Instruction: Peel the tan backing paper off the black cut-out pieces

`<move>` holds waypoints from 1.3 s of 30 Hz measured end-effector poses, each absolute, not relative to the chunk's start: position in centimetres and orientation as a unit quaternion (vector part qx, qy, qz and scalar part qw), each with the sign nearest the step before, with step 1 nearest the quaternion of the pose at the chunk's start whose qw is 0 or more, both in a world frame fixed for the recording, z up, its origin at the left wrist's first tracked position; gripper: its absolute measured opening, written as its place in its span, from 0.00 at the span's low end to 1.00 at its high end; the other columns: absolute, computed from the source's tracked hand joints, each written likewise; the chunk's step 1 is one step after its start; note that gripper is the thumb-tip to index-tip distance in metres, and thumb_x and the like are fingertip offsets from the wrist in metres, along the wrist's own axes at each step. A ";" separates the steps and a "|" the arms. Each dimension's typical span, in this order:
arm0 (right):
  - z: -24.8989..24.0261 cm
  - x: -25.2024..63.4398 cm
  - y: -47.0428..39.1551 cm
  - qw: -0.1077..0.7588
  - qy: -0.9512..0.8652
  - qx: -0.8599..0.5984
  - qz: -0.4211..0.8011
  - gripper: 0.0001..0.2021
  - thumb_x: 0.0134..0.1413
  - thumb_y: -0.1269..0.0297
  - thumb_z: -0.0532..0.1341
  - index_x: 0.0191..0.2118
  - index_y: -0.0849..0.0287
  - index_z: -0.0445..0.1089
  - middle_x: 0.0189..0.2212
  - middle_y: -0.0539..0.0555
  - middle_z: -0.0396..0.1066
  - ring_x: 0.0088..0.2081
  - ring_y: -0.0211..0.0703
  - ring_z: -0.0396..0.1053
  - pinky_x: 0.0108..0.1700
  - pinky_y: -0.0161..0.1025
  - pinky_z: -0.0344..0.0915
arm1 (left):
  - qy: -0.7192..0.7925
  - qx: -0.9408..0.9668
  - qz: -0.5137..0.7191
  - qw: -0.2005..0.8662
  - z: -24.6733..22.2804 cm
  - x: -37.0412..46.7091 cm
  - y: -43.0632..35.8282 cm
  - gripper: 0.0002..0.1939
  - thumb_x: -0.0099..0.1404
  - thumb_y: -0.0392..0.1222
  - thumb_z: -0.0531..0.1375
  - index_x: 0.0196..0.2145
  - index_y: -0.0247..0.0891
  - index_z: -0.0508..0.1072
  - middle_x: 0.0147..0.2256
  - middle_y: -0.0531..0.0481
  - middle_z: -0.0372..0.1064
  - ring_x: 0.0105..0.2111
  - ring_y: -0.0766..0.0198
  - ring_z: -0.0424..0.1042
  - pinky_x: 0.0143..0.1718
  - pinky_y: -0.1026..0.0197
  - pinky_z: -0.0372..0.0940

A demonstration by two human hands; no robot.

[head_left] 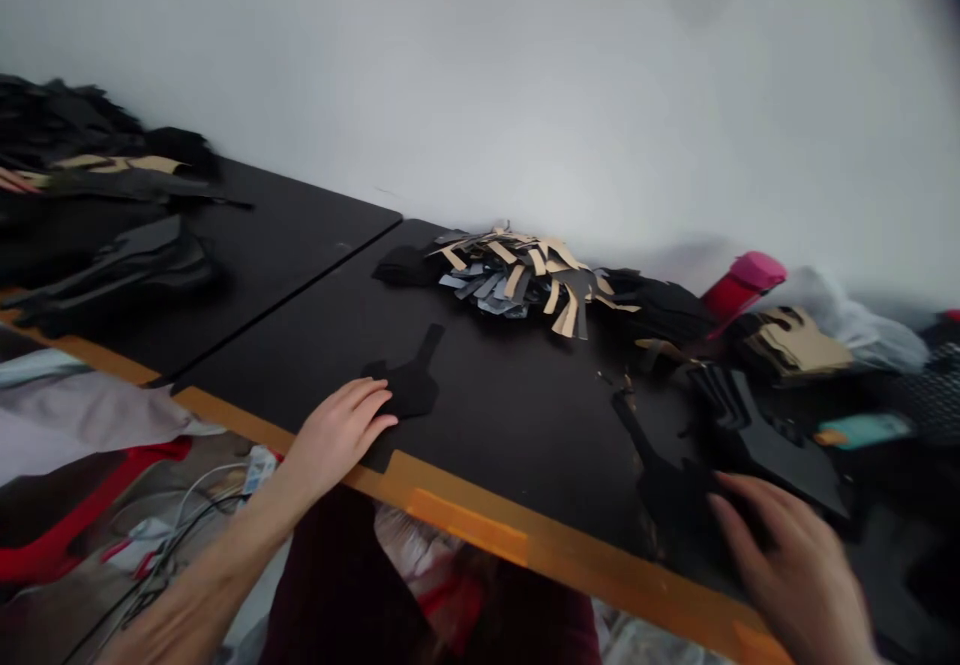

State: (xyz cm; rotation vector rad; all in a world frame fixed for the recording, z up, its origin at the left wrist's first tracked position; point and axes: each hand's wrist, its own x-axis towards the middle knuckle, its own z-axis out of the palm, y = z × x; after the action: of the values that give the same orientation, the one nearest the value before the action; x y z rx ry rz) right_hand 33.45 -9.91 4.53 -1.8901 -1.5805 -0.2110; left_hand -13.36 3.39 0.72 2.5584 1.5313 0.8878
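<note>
My left hand (341,435) lies on the near edge of a flat black cut-out piece (412,390), its fingers stretched out and pressing lightly. That piece has a wide body and a narrow strip pointing away from me. On the right, my right hand (795,560) is slightly blurred, thumb and forefinger close together at the edge of another black cut-out piece (671,490) with a similar narrow strip. Beside it is a stack of dark cut pieces (772,440). Whether the material is fabric or foam, I cannot tell.
A heap of beige and grey strips (525,275) lies by the wall. Rightward are a pink bottle (742,290), beige pieces (802,340) and a teal item (862,431). More dark pieces (142,265) lie left. Orange tape (465,525) lines the table edge; cables (180,525) lie below.
</note>
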 end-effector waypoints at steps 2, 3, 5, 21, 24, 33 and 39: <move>4.2 31.0 -8.8 0.304 -0.647 -0.697 -0.059 0.14 0.54 0.52 0.56 0.39 0.55 0.72 0.41 0.59 0.70 0.42 0.54 0.68 0.47 0.50 0.63 | 0.479 0.826 0.297 0.005 0.9 -13.7 3.8 0.15 0.65 0.48 0.53 0.39 0.39 0.75 0.42 0.42 0.74 0.45 0.49 0.72 0.50 0.48 0.64; 4.1 29.9 -8.1 0.296 -0.663 -0.687 -0.037 0.13 0.56 0.54 0.55 0.39 0.55 0.71 0.41 0.59 0.70 0.43 0.52 0.68 0.47 0.49 0.63 | 0.475 0.826 0.305 -0.003 1.0 -13.8 3.9 0.14 0.65 0.47 0.52 0.38 0.39 0.75 0.40 0.42 0.75 0.42 0.50 0.73 0.47 0.49 0.66; 4.2 27.8 -6.3 0.288 -0.682 -0.673 0.005 0.11 0.58 0.57 0.55 0.40 0.55 0.70 0.40 0.58 0.70 0.43 0.51 0.67 0.47 0.48 0.63 | 0.475 0.819 0.322 -0.020 1.1 -13.5 3.8 0.14 0.66 0.44 0.51 0.39 0.38 0.74 0.39 0.42 0.75 0.39 0.51 0.75 0.44 0.51 0.68; 7.4 26.6 19.3 0.228 -0.600 -0.766 0.014 0.22 0.57 0.60 0.60 0.55 0.63 0.60 0.51 0.62 0.63 0.51 0.52 0.63 0.51 0.51 0.63 | 0.282 0.914 0.291 -0.018 -0.3 -3.0 0.2 0.15 0.62 0.34 0.56 0.47 0.40 0.70 0.49 0.49 0.72 0.50 0.57 0.69 0.52 0.58 0.65; 8.2 27.4 21.2 0.188 -0.596 -0.780 0.040 0.16 0.59 0.59 0.59 0.50 0.60 0.64 0.48 0.56 0.66 0.45 0.46 0.67 0.46 0.49 0.66 | 0.265 0.907 0.321 -0.060 -0.8 -3.2 0.9 0.12 0.61 0.34 0.56 0.42 0.40 0.72 0.45 0.52 0.74 0.47 0.61 0.71 0.53 0.63 0.63; 11.3 29.0 17.9 0.168 -0.581 -0.792 0.082 0.11 0.60 0.59 0.58 0.44 0.60 0.68 0.43 0.55 0.68 0.43 0.44 0.68 0.46 0.47 0.66 | 0.269 0.919 0.288 -0.017 0.0 -3.6 0.6 0.14 0.63 0.35 0.55 0.47 0.41 0.71 0.48 0.49 0.72 0.49 0.59 0.70 0.50 0.60 0.67; 12.9 28.7 9.6 0.201 -0.635 -0.716 0.210 0.09 0.57 0.63 0.54 0.29 0.57 0.69 0.26 0.52 0.70 0.31 0.43 0.68 0.36 0.38 0.64 | 0.347 0.852 0.350 0.179 0.6 -3.4 -0.4 0.15 0.64 0.36 0.54 0.48 0.43 0.69 0.51 0.47 0.68 0.53 0.55 0.66 0.56 0.50 0.61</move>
State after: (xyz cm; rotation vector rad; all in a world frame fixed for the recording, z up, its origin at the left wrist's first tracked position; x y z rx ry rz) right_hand 28.66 9.59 12.94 -1.9996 -1.7740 0.5855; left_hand -3.45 -0.44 0.63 2.4075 0.9802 0.9884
